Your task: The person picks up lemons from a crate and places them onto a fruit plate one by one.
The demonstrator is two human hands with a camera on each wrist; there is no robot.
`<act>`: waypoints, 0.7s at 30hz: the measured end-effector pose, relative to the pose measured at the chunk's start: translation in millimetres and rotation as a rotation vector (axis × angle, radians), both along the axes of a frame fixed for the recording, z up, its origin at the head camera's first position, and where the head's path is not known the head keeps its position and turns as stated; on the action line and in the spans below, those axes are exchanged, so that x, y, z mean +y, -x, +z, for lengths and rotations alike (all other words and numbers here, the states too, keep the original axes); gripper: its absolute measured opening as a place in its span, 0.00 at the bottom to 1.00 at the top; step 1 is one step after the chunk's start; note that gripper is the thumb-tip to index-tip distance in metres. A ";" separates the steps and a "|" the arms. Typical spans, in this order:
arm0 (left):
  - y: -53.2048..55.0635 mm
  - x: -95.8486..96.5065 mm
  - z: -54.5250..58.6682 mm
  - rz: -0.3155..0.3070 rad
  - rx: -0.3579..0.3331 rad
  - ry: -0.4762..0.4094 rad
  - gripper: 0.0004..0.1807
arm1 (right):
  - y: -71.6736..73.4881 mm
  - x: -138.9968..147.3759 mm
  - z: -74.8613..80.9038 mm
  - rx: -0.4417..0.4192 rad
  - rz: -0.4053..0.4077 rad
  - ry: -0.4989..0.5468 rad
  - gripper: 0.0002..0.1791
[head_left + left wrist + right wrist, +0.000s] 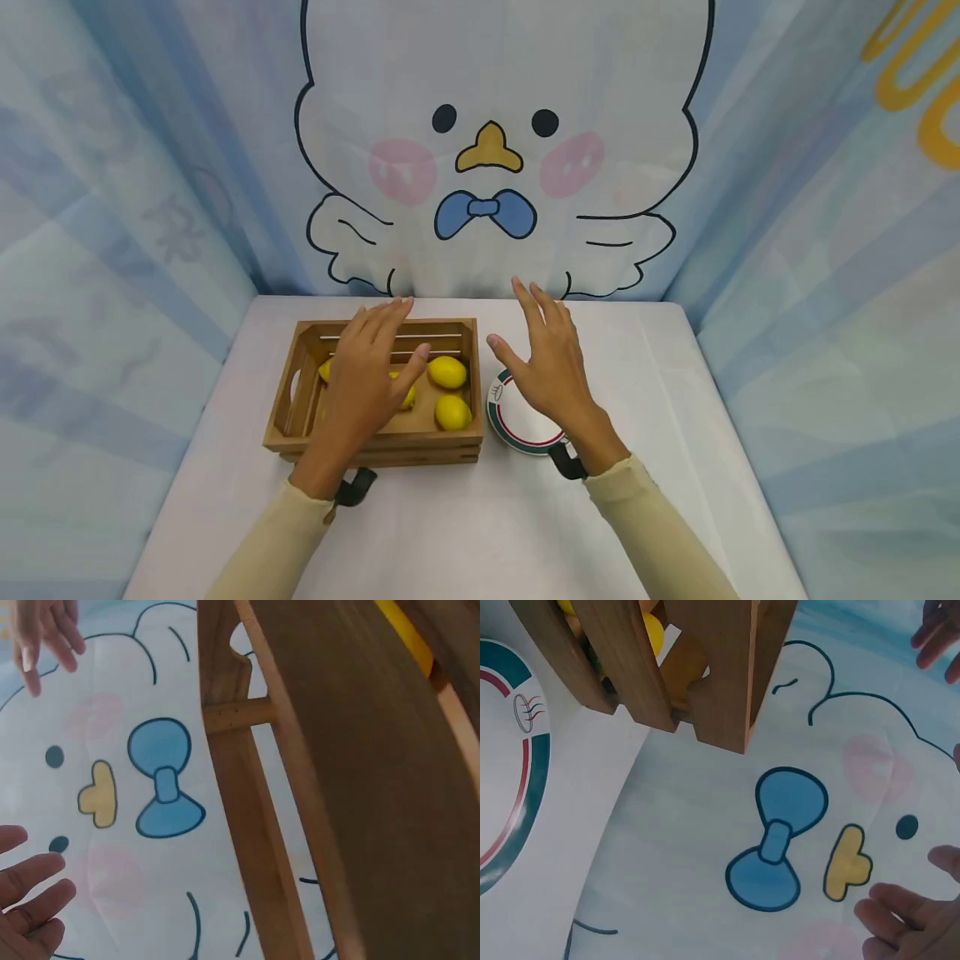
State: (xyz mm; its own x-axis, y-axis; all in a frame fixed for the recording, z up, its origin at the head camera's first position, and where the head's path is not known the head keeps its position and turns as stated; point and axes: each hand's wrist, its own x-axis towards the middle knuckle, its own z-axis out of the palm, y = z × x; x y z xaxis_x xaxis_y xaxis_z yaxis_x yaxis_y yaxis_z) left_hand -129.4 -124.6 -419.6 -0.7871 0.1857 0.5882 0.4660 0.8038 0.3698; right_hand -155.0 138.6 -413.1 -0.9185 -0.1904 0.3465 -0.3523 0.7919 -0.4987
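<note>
My left hand point(363, 375) hovers over a wooden crate point(420, 452), its fingers extended and thumb spread, with nothing in its grasp. Inside the crate lie several yellow lemons, including one at the back right point(447, 372) and another in front of it point(453, 412); the hand hides part of the others. To the right, my right hand point(551, 367) is held above a round plate point(517, 417) with a green and red rim, fingers spread and holding nothing. Fingers of both hands also show at the edges of the wrist views, apart from the crate.
Crate and plate stand side by side on a white-covered table point(637, 533). Behind rises a cloth backdrop point(630, 50) with a cartoon bird, and blue-white curtains point(112, 292) hang at both sides. A black strap point(356, 487) circles the left wrist, another point(566, 461) the right.
</note>
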 end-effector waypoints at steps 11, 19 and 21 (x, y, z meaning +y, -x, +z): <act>-20.9 -24.5 -18.2 0.071 0.008 -0.212 0.33 | -7.2 -0.4 -7.1 0.032 0.037 0.070 0.47; -36.4 -41.5 -34.0 0.150 -0.002 -0.304 0.34 | -8.4 -0.7 -12.3 0.053 0.058 0.107 0.47; -40.8 -45.2 -36.0 0.169 0.007 -0.321 0.34 | -8.2 -1.3 -12.5 0.052 0.062 0.111 0.47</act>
State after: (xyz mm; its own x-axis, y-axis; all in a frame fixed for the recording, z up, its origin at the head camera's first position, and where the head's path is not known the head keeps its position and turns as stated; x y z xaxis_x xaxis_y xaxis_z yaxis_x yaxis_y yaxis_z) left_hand -88.5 -169.8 -455.6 -0.7867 -0.1418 0.6009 0.3396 0.7134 0.6129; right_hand -146.8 137.3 -425.6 -0.8865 -0.2038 0.4153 -0.4262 0.7088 -0.5620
